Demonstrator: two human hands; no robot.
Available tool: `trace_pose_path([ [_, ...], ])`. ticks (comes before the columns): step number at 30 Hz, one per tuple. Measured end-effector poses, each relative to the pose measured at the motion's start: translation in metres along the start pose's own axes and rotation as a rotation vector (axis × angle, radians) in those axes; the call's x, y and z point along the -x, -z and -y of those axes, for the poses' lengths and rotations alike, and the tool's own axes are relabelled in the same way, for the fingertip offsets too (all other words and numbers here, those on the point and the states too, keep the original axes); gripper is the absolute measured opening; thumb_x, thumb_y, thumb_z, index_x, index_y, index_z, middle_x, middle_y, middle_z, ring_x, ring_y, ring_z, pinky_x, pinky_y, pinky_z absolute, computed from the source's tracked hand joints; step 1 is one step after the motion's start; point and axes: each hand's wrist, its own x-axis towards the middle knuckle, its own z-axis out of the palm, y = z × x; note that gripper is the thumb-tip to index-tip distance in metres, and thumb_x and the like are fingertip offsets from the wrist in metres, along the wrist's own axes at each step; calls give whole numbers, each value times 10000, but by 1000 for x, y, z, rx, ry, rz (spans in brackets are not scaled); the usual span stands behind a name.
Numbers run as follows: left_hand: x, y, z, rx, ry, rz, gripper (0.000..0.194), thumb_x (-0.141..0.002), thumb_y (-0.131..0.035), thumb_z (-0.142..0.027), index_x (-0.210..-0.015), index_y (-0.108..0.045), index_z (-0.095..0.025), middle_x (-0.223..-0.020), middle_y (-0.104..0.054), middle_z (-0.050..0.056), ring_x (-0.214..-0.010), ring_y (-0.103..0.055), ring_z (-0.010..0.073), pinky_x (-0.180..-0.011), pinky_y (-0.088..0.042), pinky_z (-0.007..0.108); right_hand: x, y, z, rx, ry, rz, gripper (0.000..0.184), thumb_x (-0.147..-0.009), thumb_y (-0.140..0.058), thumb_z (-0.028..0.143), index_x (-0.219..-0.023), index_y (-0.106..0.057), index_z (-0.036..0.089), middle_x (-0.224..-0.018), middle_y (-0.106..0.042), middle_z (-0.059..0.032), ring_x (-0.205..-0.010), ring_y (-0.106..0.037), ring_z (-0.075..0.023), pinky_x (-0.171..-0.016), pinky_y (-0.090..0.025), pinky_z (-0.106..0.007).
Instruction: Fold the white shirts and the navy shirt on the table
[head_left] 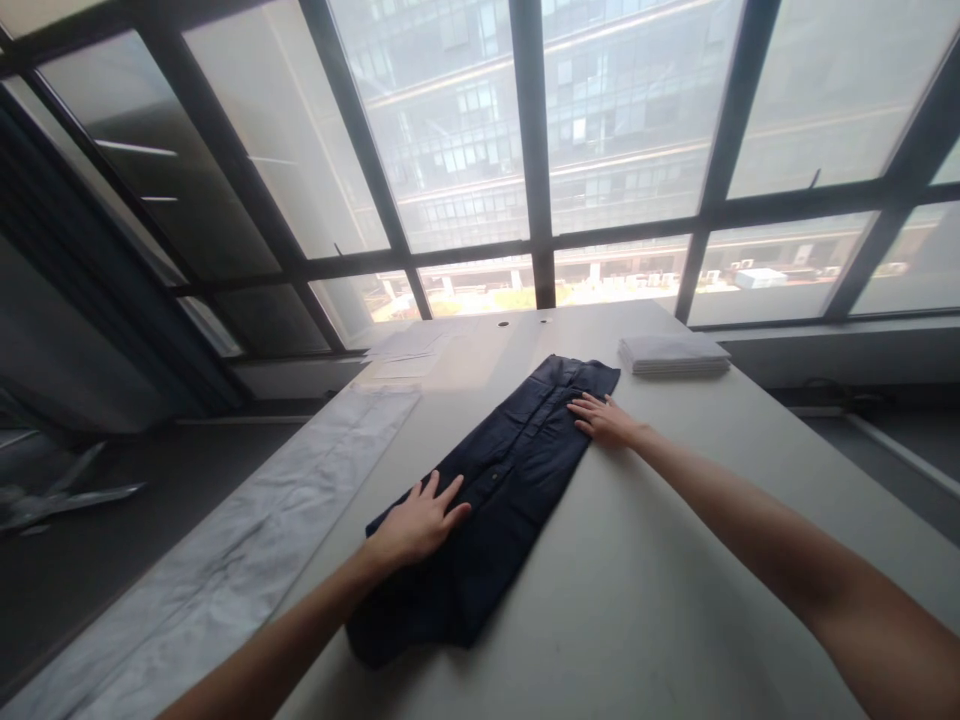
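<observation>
A dark navy shirt (510, 470) lies folded into a long narrow strip on a pale table (645, 580), its collar end toward the windows. My left hand (420, 520) rests flat on the near part of the shirt, fingers spread. Farther along, my right hand (604, 420) presses flat on the garment's right edge near the collar end. Neither hand grips the cloth.
A stack of folded white cloth (673, 354) sits at the table's far right. A long pale sheet (247, 560) runs along the left side. Papers (412, 350) lie at the far left corner. Large windows (525, 150) stand behind the table.
</observation>
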Motion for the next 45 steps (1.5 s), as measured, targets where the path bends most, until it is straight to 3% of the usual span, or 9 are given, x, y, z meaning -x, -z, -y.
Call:
trace_pose_path([
  [4,7,22,-39,30,-25,42,648,-985,-360,-660,-1498,-496,-288,-1390,-623,145,-1304,-560,377,-1023,-469,493,-2,7,-3,70,-103,-128,489,-1019,-376,296,-1486,-470,185,-1619,-354,-135,-1523,-208,-299,-1190,-118,-625],
  [8,-26,21,-53,53,-196,-176,561,-1041,-356,-499,-1540,-422,-252,-1529,-498,98,-1408,-458,294,-1165,-337,450,8,-6,54,-3,-319,-320,459,-1004,-365,267,-1392,-560,119,-1568,-403,-211,-1469,-316,-311,-1170,-249,-518],
  [11,-56,7,-49,74,-415,-161,567,-1044,-388,-490,-1581,-327,-315,-1652,-294,14,-1536,-205,252,-1248,-151,466,21,-28,108,-95,-334,-223,595,-1011,-366,418,-1519,-419,113,-1617,-306,-229,-1484,-268,-373,-1158,-238,-566],
  [15,-72,-9,-47,81,-363,-150,594,-1045,-358,-538,-1599,-265,-343,-1672,-226,0,-1550,-138,263,-1246,-111,518,25,-44,139,-149,-357,-69,824,-976,-315,673,-1617,-213,167,-1668,-137,-232,-1527,-63,-440,-1143,-69,-699],
  [25,-72,-17,-106,94,-4,-166,680,-1010,-320,-583,-1582,-340,-217,-1660,-246,127,-1513,-153,451,-1151,-154,716,-4,-13,81,-64,58,-24,676,-1000,-361,608,-1549,-401,215,-1649,-271,-165,-1529,-172,-355,-1188,-158,-561],
  [30,-101,-5,-104,71,-62,-324,592,-1034,-312,-454,-1563,-365,-193,-1647,-289,117,-1534,-174,332,-1220,-139,570,3,-10,110,-32,-57,-251,491,-990,-466,507,-1346,-597,195,-1356,-583,-160,-1286,-487,-302,-1070,-355,-423],
  [36,-114,-17,-95,95,-97,-256,591,-1032,-319,-498,-1555,-390,-233,-1643,-308,82,-1526,-221,305,-1223,-166,541,-2,-9,130,-71,-190,-223,360,-966,-494,330,-1269,-610,174,-1222,-642,-162,-1155,-567,-299,-956,-420,-384],
  [41,-113,-18,-95,99,-89,-277,575,-1031,-327,-489,-1547,-404,-248,-1637,-324,70,-1520,-238,292,-1223,-170,531,-4,3,105,-217,-207,-279,498,-914,-462,166,-1411,-499,190,-1248,-685,-121,-1105,-642,-245,-912,-441,-315],
  [45,-112,-17,-95,107,-92,-272,584,-1028,-329,-492,-1547,-405,-237,-1639,-320,73,-1522,-231,296,-1224,-170,528,10,11,51,-348,-363,-395,488,-881,-500,190,-1367,-542,192,-979,-747,-84,-908,-693,-241,-804,-466,-312],
])
